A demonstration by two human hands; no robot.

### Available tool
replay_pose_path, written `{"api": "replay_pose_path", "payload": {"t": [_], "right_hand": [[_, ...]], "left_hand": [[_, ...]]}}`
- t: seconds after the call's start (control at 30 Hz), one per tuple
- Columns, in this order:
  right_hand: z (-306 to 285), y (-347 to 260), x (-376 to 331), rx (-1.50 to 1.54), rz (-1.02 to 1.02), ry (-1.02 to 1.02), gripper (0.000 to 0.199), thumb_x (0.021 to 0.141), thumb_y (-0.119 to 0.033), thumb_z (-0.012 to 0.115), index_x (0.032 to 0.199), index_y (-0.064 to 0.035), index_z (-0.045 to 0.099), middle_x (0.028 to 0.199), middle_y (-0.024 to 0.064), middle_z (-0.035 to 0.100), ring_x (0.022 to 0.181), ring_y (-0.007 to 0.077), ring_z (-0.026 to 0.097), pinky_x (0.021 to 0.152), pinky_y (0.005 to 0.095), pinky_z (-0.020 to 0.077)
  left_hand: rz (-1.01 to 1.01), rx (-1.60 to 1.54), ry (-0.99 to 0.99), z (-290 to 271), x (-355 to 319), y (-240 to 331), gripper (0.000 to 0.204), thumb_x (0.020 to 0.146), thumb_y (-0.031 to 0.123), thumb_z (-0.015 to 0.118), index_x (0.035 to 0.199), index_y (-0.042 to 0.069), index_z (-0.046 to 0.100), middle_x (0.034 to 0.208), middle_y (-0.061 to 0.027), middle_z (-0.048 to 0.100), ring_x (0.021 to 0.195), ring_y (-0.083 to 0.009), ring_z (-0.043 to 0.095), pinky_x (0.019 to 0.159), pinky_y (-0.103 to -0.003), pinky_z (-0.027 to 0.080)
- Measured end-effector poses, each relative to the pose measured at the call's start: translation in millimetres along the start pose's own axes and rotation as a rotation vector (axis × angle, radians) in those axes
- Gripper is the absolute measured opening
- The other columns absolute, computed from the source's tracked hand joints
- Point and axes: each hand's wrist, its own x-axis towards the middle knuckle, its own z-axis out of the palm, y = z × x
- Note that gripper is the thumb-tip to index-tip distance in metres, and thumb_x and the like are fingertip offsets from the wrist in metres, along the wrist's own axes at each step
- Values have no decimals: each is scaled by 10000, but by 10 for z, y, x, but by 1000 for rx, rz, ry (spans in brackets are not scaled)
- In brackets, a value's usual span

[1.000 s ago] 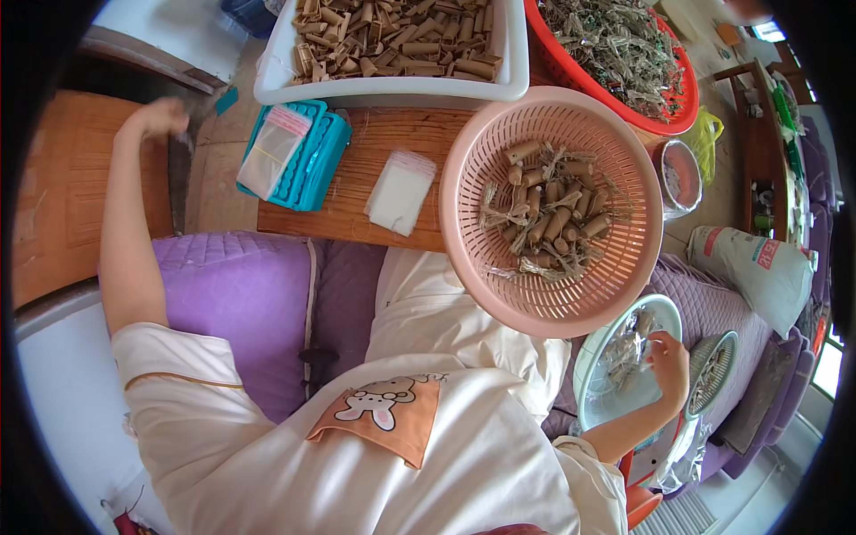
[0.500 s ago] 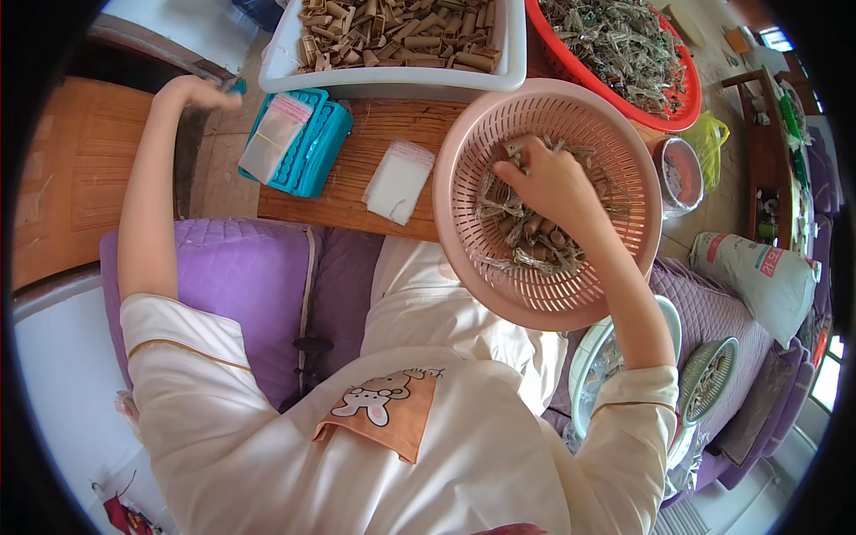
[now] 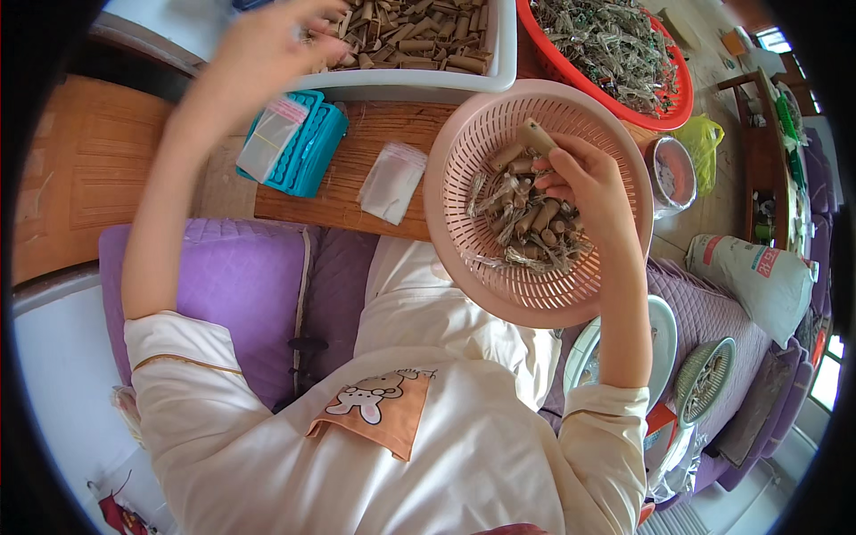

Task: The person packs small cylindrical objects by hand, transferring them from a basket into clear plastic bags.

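My right hand (image 3: 584,178) is over the pink plastic colander (image 3: 453,160), its thumb and fingers closed on a short brown tube (image 3: 536,138). Below it in the colander lie several more brown tubes (image 3: 546,214) mixed with bundles of clear, stringy material (image 3: 535,254). My left hand (image 3: 285,40), smeared by motion, is at the left end of a white bin (image 3: 419,85). Its fingers look apart, with nothing visible between them. Many loose brown tubes (image 3: 419,36) fill that bin.
Teal trays (image 3: 312,152) with clear bags (image 3: 272,143) on top stand on the wooden table (image 3: 357,116), beside more clear bags (image 3: 392,183). A red basket (image 3: 624,111) of clear stringy pieces, a clear tub (image 3: 671,174) and a white sack (image 3: 753,281) are on the right.
My left hand has swung right to the white bin. My right hand has lifted a brown tube from the pile in the colander, which has shifted slightly left in the view.
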Motion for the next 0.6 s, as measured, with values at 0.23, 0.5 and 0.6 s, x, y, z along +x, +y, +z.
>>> {"api": "replay_pose_path", "payload": {"t": [0.23, 0.5, 0.6], "right_hand": [[390, -33, -572, 456, -137, 96, 348, 872, -131, 507, 1174, 34, 457, 922, 98, 615, 739, 115, 598, 640, 212, 480], [543, 17, -723, 859, -264, 166, 323, 885, -98, 481, 1172, 44, 443, 973, 152, 587, 758, 161, 612, 627, 235, 500], [574, -13, -774, 929, -281, 145, 328, 884, -97, 479, 1180, 39, 436, 966, 163, 583, 751, 177, 615, 636, 239, 500]], "left_hand": [[305, -645, -236, 549, -625, 1206, 321, 783, 256, 627, 1027, 58, 559, 803, -82, 598, 610, -157, 598, 522, -279, 485], [152, -738, 336, 886, -875, 1566, 211, 708, 129, 682, 865, 49, 565, 671, -65, 565, 598, -217, 581, 523, -329, 469], [103, -694, 414, 1016, -1053, 1567, 194, 690, 75, 690, 841, 41, 574, 665, -63, 566, 567, -215, 573, 506, -295, 463]]}}
